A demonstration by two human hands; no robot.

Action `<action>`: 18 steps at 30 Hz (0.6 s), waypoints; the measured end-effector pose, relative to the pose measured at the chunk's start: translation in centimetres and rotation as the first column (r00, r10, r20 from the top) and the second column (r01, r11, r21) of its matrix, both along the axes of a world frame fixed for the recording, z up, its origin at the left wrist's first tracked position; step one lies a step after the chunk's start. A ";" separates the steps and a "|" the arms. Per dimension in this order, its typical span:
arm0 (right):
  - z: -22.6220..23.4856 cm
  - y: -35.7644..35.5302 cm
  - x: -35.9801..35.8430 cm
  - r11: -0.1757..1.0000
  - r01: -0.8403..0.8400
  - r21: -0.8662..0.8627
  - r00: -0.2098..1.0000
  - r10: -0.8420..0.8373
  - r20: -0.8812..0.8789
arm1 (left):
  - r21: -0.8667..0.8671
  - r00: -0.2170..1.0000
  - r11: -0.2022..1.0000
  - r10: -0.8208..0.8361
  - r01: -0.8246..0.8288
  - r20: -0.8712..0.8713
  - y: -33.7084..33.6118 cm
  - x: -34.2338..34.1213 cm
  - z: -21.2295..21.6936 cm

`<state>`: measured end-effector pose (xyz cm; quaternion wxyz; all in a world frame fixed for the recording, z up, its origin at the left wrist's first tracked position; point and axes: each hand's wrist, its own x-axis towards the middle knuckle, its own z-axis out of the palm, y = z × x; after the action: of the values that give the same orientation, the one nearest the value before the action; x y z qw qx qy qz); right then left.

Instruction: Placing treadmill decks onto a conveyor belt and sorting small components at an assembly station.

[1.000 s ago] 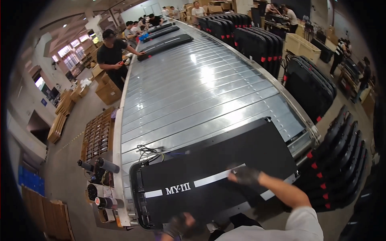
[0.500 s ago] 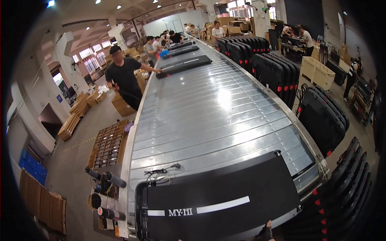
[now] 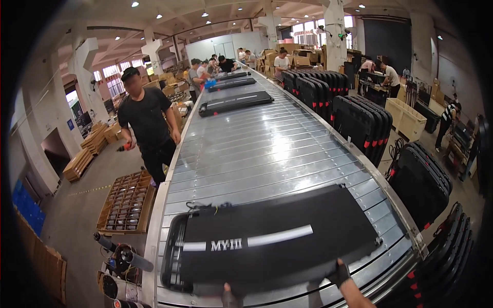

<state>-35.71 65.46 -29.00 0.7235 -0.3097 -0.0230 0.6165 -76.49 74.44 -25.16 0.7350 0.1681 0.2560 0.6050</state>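
A flat black treadmill [image 3: 287,220] with a white stripe and lettering lies across the near end of the slatted metal conveyor [image 3: 257,151]. My left hand [image 3: 229,297], in a dark glove with bare fingertips, is at its near edge, left of the middle. Farther right on that same edge is my right hand [image 3: 341,274], gloved the same way, its fingers hooked over the side. Both thumbs point up against the deck, and the fingers beneath are mostly hidden. A dark cable [image 3: 203,207] lies bunched at the treadmill's far left corner.
Left of the conveyor walks a co-worker [image 3: 146,118] holding a red and black hand tool [image 3: 125,147]. More treadmills [image 3: 236,103] lie farther up the line. Black units [image 3: 362,126] stand stacked along the right side. Motors fill a partitioned crate [image 3: 126,203] on the left floor.
The treadmill has shifted slightly left and away from the conveyor's right edge. My left hand has come into view. The co-worker has let go of a farther treadmill and come nearer.
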 end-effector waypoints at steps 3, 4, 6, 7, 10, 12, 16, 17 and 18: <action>4.1 13.5 0.9 0.998 0.013 0.061 0.997 -0.018 0.076 | -0.268 0.999 0.963 0.002 -0.011 -0.032 12.8 0.8 -1.6; 4.6 15.8 4.5 0.983 0.124 0.132 0.977 -0.145 0.159 | -0.403 0.986 0.910 -0.140 0.095 -0.085 16.0 5.7 2.4; 15.9 19.6 -1.2 0.933 0.086 0.349 0.799 -0.273 0.536 | 0.096 0.914 0.980 -0.124 0.174 -0.387 17.4 8.5 6.5; 18.9 20.2 -0.7 0.905 0.080 0.418 0.779 -0.319 0.540 | 0.273 0.878 0.877 -0.274 0.395 -0.393 16.2 11.8 10.4; 26.9 18.2 -5.3 0.853 -0.076 0.516 0.630 -0.360 0.688 | 0.365 0.663 0.558 -0.565 0.745 -0.491 10.0 15.8 15.7; 25.1 15.7 -6.3 0.887 -0.091 0.453 0.601 -0.314 0.735 | 0.294 0.492 0.457 -0.411 0.840 -0.767 3.9 17.4 14.7; 16.3 0.8 -6.6 0.989 -0.002 0.148 0.580 -0.119 0.806 | -0.017 0.189 0.293 -0.658 0.956 -0.729 -9.0 17.4 7.5; 14.1 -4.2 -6.6 0.996 0.050 0.075 0.654 -0.090 0.751 | -0.034 0.105 0.238 -0.549 0.971 -0.829 -12.0 17.7 6.4; 12.4 -9.5 -7.0 0.996 0.089 -0.005 0.732 -0.062 0.678 | -0.071 0.081 0.208 -0.644 0.976 -0.761 -15.0 18.0 5.2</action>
<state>-42.71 56.00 -16.57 0.6842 -0.5266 -0.2604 0.4322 -58.46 59.48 -19.96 0.7344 0.6514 0.1904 -0.0044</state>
